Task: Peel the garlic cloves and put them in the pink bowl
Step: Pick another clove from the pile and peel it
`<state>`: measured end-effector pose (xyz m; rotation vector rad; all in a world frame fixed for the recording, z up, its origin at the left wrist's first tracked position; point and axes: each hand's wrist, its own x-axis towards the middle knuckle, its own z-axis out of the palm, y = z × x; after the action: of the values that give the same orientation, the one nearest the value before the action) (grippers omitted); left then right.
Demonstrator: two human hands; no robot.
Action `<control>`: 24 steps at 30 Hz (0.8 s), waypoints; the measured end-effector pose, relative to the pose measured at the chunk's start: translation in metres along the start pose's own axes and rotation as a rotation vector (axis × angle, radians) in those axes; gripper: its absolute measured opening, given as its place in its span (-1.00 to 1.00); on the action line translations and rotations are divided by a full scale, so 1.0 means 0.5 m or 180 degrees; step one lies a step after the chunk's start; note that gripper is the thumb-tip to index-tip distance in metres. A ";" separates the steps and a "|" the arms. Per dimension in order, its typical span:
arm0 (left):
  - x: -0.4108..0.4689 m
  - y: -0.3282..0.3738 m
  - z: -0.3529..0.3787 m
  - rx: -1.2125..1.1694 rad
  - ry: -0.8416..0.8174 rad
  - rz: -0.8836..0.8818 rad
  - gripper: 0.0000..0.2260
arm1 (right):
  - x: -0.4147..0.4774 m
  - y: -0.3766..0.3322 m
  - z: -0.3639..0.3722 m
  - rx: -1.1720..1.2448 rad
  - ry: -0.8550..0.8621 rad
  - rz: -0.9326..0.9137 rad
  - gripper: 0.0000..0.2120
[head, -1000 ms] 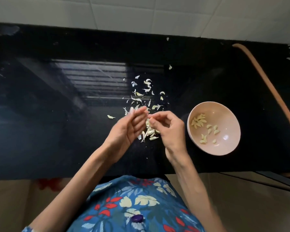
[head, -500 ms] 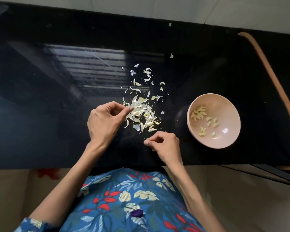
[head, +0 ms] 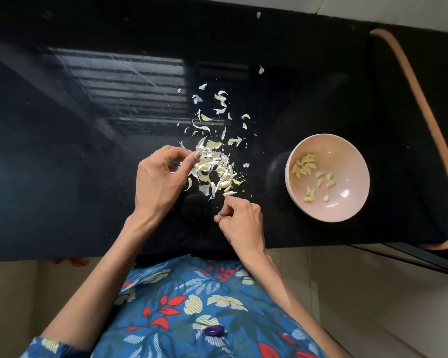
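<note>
The pink bowl (head: 352, 161) stands on the black counter to the right, with several peeled garlic cloves (head: 304, 165) inside. Left of it lies a pile of garlic skins and cloves (head: 217, 174). My left hand (head: 161, 179) reaches into the pile's left side, its thumb and curled fingers pinching at a piece there. Just below the pile, near the counter's front edge, my right hand (head: 242, 222) has its fingers curled and its thumb against the fingertips. Anything it holds is hidden.
Loose skins (head: 219, 109) are scattered beyond the pile towards the back. The glossy black counter (head: 75, 177) stretches left. A tan curved rim (head: 424, 112) runs along the counter's right side. The front edge is close to my body.
My hands were together over the pile; they have parted. The left hand moved to the pile's left side and the right hand dropped back towards the front edge.
</note>
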<state>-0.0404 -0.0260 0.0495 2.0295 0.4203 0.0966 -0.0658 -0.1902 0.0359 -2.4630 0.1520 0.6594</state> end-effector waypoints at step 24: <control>-0.044 0.024 -0.010 -0.0624 -0.1492 -0.0407 -0.83 | 0.011 0.008 -0.092 0.3855 -0.0404 0.0222 -0.92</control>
<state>-0.0592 -0.0339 0.0647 1.7565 0.2302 -0.3954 -0.0428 -0.2192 0.0636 -1.2539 0.4363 0.5111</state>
